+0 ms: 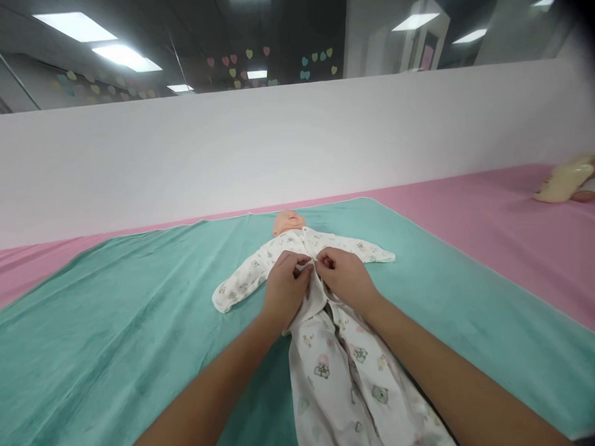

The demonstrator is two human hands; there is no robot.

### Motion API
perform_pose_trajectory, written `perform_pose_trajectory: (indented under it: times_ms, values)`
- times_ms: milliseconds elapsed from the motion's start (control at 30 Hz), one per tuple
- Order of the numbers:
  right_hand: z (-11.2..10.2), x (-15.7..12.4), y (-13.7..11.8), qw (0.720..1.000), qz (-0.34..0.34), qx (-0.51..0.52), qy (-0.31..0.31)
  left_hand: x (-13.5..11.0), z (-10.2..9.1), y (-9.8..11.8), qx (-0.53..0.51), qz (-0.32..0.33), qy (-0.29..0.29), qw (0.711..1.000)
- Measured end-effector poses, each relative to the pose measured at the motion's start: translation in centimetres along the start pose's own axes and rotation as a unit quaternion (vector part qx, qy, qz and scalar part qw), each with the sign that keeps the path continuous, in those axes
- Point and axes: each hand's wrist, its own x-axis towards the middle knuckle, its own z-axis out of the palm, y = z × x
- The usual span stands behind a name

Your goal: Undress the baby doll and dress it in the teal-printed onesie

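Note:
A baby doll [288, 221] lies on its back with its head toward the wall, dressed in a white sleepsuit [326, 365] printed with small bears. Both sleeves are spread out to the sides. At the chest, my left hand [288, 278] pinches the left edge of the suit's front opening. Close beside it, my right hand [343, 273] pinches the opposite edge, the fingertips of both hands nearly touching. Any fastener between them is hidden by the fingers. Below my hands the front gapes apart down to the legs, which stretch toward me.
Under the doll is a teal blanket [135, 320] over a pink sheet [497, 222]. A low white wall [275, 146] with dark glass above stands behind. At the far right is a blurred cream-coloured object [562, 180], with what looks like part of a person beside it.

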Motion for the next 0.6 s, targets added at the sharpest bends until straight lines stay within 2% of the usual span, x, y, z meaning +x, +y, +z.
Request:
perform_pose_trajectory:
  times_ms: [100,233,400,600]
  values:
    - [-0.4,0.4,0.6,0.988,0.046,0.145,-0.025,0.2,-0.2,0.1,0.010,-0.019,-0.015,1.000]
    - [-0.6,0.6,0.9,0.952,0.086,0.285,-0.072,0.4,-0.4,0.3,0.016,-0.047,-0.033,0.998]
    - [-0.6,0.6,0.6,0.955,0.079,0.264,-0.109,0.6,-0.7,0.2,-0.032,-0.098,-0.051,0.993]
    - [-1.1,0.6,0.3,0.964,0.075,0.224,-0.121,1.0,-1.8,-0.4,-0.156,-0.148,-0.115,0.970]
